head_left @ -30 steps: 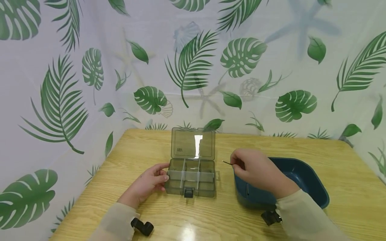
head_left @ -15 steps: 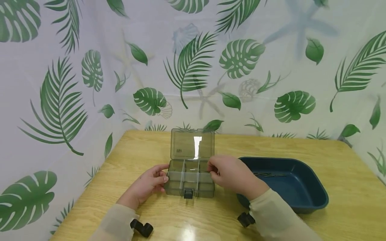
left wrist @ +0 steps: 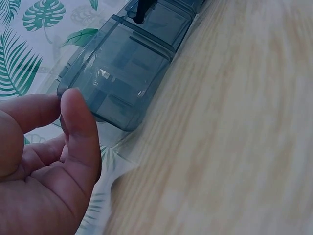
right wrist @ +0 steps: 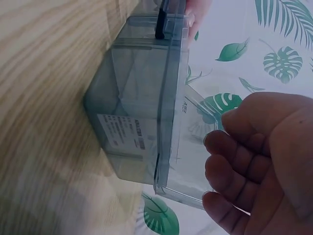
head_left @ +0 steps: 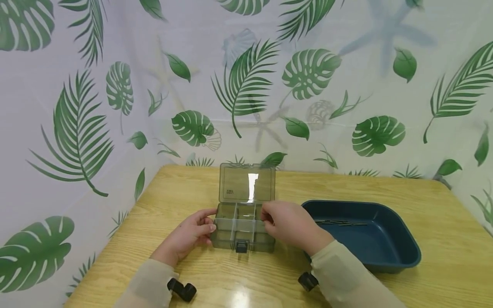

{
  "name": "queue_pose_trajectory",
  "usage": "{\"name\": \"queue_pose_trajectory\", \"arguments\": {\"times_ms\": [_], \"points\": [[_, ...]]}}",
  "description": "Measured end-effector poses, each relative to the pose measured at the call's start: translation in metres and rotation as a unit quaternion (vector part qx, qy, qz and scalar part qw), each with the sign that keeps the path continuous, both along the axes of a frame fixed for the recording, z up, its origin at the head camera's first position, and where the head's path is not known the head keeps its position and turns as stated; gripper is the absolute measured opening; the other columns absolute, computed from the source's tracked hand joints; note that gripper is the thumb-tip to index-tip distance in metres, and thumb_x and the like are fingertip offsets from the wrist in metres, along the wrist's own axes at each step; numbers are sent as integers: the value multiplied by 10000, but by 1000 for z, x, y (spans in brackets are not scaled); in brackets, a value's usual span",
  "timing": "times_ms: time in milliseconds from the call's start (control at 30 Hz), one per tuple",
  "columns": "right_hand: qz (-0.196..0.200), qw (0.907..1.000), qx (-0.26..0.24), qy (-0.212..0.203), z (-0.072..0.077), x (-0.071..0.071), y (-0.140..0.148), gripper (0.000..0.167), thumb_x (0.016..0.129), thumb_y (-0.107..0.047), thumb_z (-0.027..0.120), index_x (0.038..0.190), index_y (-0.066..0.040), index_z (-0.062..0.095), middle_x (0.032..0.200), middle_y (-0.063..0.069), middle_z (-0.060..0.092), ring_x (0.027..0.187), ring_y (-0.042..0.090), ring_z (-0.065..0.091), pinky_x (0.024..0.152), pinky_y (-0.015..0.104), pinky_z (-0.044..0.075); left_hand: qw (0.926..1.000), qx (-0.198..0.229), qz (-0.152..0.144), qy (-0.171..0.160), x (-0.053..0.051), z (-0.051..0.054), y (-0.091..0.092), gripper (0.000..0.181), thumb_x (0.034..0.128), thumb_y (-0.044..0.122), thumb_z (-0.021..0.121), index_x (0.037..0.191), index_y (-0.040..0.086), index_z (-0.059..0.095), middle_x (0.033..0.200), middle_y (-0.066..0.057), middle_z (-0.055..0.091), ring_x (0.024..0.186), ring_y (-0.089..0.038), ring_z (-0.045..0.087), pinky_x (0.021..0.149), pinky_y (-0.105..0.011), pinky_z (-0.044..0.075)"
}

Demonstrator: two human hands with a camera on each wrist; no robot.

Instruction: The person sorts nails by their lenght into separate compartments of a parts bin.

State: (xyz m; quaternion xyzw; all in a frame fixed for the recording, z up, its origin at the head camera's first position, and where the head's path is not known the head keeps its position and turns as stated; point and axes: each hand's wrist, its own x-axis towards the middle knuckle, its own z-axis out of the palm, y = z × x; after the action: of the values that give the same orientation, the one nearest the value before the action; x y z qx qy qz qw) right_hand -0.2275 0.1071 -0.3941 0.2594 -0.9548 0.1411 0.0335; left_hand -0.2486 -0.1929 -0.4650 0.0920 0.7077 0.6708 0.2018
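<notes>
A smoky-clear plastic compartment box (head_left: 223, 241) stands on the wooden table with its lid (head_left: 236, 184) raised at the back. Dividers split it into several compartments. My left hand (head_left: 190, 233) grips its left side between thumb and fingers; the left wrist view shows the thumb (left wrist: 78, 117) against the box's edge. Over the right-hand compartments hangs my right hand (head_left: 294, 224), fingers bent inward. In the right wrist view its fingertips (right wrist: 215, 169) are above the box's rim, and nothing shows between them. Whether a thin rod is still pinched there stays hidden.
To the right stands a dark blue bin (head_left: 408, 239) with several thin dark rods (head_left: 343, 223) lying at its far left. A black clasp (head_left: 241, 247) juts from the box's front. A leaf-print cloth (head_left: 246, 85) hangs behind the table.
My right hand has moved left from above the bin to over the box; the thin rod it held a second ago is out of sight now. My left hand keeps its place.
</notes>
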Motion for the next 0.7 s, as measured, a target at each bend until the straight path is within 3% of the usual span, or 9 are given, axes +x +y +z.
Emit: {"name": "queue_pose_trajectory", "arguments": {"times_ms": [133,500,700], "points": [[3,10000,-36,38,-1,1,5,38,930,-180,672,950,-210,684,833,-143,584,726,61,544,665,297,493,10000,6,28,-3,-1,-2,1,589,1031,57,575,1561,20,319,1037,-80,469,834,-184,508,675,-292,540],[138,9996,-211,156,7,-1,38,121,953,-201,669,1064,-184,715,947,-106,641,860,104,613,749,355,537,10000,30,-13,-36,-1,-3,-1,604,1031,77,584,1565,22,307,1041,-83,468,845,-181,510,692,-305,541],[45,9995,-309,22,12,0,60,138,970,-231,676,1106,-216,691,994,-98,634,883,114,605,754,364,528,10000,19,5,-32,-2,-5,0,592,1030,63,578,1564,41,322,1054,-88,470,863,-184,508,703,-314,545]]}}
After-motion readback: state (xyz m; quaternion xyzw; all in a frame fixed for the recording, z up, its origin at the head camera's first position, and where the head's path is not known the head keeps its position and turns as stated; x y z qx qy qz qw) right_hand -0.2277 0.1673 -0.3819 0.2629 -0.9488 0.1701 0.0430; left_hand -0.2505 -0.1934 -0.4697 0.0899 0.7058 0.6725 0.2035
